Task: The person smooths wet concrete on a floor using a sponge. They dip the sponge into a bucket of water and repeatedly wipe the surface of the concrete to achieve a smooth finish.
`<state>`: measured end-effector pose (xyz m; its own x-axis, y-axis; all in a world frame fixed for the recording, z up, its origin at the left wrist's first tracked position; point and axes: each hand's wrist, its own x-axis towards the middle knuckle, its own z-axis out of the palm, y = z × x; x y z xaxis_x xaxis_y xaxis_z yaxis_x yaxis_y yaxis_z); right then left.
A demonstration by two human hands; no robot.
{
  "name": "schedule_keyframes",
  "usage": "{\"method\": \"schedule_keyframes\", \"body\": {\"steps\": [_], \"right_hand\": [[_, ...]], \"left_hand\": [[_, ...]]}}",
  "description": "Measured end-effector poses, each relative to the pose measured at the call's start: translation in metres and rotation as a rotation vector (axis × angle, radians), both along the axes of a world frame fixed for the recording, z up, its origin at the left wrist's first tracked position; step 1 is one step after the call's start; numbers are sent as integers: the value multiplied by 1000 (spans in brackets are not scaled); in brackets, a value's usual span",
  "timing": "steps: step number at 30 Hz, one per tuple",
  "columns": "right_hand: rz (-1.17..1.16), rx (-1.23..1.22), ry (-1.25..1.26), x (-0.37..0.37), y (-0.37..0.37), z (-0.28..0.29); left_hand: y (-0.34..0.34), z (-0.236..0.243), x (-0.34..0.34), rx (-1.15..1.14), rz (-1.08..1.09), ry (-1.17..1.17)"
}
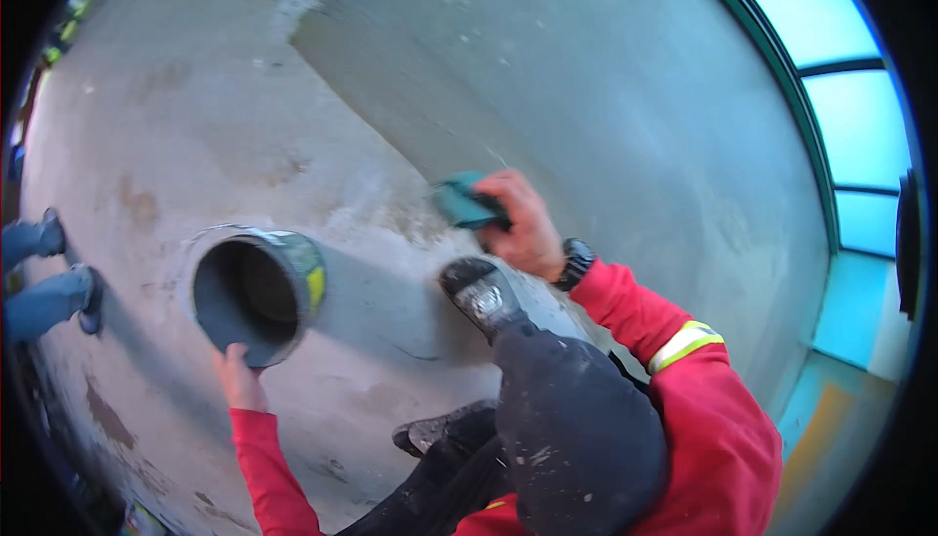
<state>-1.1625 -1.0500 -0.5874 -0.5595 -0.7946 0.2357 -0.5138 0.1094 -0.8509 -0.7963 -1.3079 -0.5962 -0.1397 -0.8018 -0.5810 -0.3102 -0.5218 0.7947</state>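
A round, dark grey bucket [311, 253] with a yellow patch on its side stands on the grey floor, left of the middle, its mouth toward me. My left hand [240, 380] grips the near rim of this bucket. My right hand [523, 228], with a black watch at the wrist, is closed around a teal, flat-looking hand tool [459, 201] with a dark handle. Motion blurs the tool, so its exact kind does not show. It is just beyond my right shoe [481, 292], by the end of a darker band on the grey surface.
My bent knee [586, 428] in dark trousers is between my arms. Another person's legs [49, 297] in blue trousers stand at the far left. Green-framed windows [850, 111] line the right side. Rough, stained patches mark the grey floor [195, 96].
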Motion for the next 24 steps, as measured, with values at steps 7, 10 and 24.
{"method": "schedule_keyframes", "body": {"steps": [7,10,24], "right_hand": [[736,-241,147,68,-162,73],[934,396,612,89,-189,45],[1038,379,612,73,-211,-93]], "left_hand": [[25,15,-45,-353,-371,-189],[39,34,-61,-454,-376,-321],[59,22,-115,-600,-421,-501]]}}
